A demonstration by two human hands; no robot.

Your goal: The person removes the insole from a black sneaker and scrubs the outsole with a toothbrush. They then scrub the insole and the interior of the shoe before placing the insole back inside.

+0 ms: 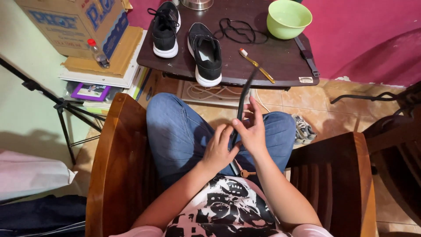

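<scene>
Thin black insole (242, 103), edge-on, upright over the lap

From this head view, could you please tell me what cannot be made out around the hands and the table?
- Black strip: its lower part is hidden between the left hand and right hand.
- Metal pot: cut off by the top edge.
- Small shoe: partly hidden behind the knee.
- Box: top cut off by the edge.
</scene>
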